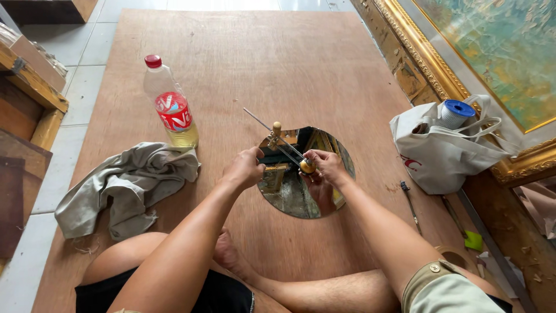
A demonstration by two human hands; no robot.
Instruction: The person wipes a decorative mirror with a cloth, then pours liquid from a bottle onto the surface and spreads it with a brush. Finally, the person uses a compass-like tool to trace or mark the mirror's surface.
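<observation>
Two hands work a circle cutter [284,148] over a round mirror [307,174] lying flat on a plywood board [278,64]. Left hand [246,168] grips the pivot end; right hand [325,165] pinches the brass knob [307,166] — both closed. Cloth [127,182] & bottle [171,104] lie left, tote bag [443,150] right.

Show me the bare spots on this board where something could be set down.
Free: the far half of the plywood board beyond the bottle and round mirror; also a strip between mirror and white bag. Crowded: the near left by the grey cloth, and around both hands.
</observation>
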